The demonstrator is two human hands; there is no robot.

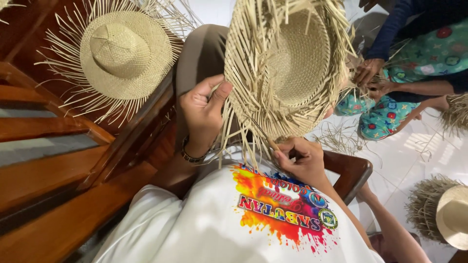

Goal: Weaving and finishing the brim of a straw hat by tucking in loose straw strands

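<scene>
1. The left hand (pixel 202 114), at about nine o'clock of centre, grips the rim of an unfinished woven straw hat (pixel 292 63), thumb pressed on the loose fringe.
2. The hat is held up at twelve o'clock, hollow side facing the camera.
3. The right hand (pixel 300 158), at five o'clock, has its fingers closed, pinching loose straw strands (pixel 263 134) hanging from the brim.
4. A second fringed straw hat (pixel 124 53) lies on the wooden bench (pixel 58 185) at ten o'clock.
5. Another person's hands (pixel 368 73) work straw at two o'clock.
6. A third hat (pixel 451 214) sits at four o'clock.
</scene>
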